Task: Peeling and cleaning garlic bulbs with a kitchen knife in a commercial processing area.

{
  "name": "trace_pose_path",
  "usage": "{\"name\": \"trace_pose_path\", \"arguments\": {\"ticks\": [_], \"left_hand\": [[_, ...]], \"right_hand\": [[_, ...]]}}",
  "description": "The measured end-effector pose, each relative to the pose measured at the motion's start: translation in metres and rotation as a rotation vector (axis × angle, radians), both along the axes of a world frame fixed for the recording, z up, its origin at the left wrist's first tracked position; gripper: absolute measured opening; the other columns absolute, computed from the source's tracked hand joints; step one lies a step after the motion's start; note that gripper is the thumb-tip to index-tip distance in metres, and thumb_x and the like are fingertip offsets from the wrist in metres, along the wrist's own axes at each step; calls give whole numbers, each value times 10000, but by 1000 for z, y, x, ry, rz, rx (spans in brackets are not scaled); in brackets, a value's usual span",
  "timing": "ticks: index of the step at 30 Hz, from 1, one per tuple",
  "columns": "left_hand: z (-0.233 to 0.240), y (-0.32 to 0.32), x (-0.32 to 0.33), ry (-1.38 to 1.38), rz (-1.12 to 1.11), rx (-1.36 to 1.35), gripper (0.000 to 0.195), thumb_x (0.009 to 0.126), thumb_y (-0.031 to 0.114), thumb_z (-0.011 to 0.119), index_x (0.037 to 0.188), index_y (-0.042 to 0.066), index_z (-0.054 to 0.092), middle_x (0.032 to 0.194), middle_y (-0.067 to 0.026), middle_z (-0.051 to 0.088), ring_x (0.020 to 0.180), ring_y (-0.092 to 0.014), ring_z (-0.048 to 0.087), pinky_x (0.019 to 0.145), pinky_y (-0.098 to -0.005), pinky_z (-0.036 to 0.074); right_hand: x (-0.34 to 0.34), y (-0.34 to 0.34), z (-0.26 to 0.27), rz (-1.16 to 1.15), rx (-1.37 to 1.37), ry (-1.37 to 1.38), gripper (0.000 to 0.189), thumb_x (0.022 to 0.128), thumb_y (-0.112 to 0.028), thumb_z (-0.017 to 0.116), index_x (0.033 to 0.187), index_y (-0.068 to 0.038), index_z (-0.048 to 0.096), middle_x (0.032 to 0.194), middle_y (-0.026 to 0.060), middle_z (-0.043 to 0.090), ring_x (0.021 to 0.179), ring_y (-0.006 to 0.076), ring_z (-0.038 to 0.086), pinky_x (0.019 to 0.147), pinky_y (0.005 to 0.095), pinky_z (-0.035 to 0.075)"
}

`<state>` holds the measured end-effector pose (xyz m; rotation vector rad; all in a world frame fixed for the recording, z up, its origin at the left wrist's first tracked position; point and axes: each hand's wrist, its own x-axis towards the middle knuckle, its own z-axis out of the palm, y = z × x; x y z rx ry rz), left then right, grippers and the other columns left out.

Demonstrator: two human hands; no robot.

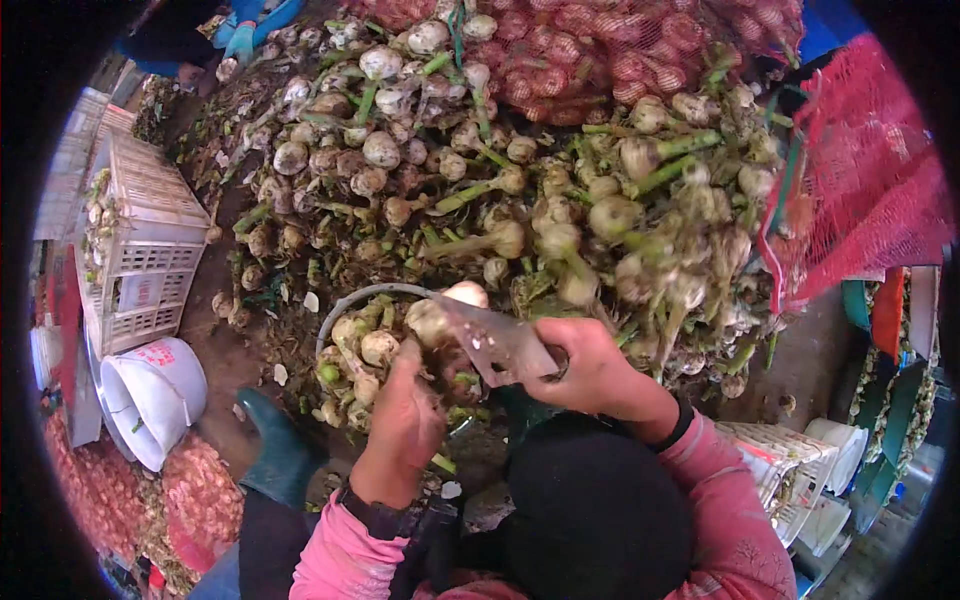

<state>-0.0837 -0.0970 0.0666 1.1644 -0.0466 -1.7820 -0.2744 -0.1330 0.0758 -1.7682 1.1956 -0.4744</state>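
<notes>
My right hand (592, 367) is closed around the handle of a wide metal blade (499, 341), a knife or cleaver. The blade lies beside a pale garlic bulb (435, 322) above a round container (349, 300). That container holds trimmed-looking garlic bulbs (379, 347), some with short green stems. At the front of the container is my left hand (401, 427), with its fingertips just below the pale bulb; whether it grips anything is hidden. A large heap of garlic with stems and roots (480, 195) spreads beyond both hands.
Red mesh sacks (570, 52) of garlic stand behind the heap, another mesh sack (862, 180) at right. On the left are a white plastic crate (154, 232) and a white bucket (169, 386). A white crate (780, 457) stands at lower right. Another person's gloved hand (241, 41) is at upper left.
</notes>
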Motion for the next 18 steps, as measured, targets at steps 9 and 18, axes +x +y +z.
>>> {"name": "trace_pose_path", "arguments": {"ticks": [9, 18], "left_hand": [[9, -18, 13, 117, 160, -449, 367, 843, 298, 376, 1110, 54, 439, 1098, -70, 477, 1009, -221, 457, 892, -357, 347], [17, -8, 48, 27, -154, -256, 546, 740, 302, 549, 1160, -7, 388, 1100, -148, 492, 1009, -254, 489, 881, -362, 384]], "right_hand": [[23, -11, -4, -65, -74, -133, 246, 612, -197, 662, 744, -29, 539, 643, 84, 542, 578, 168, 521, 531, 296, 408], [30, -22, 23, 68, -528, 250, 229, 534, -175, 637, 638, -64, 465, 575, 94, 475, 541, 274, 511, 484, 363, 404]]}}
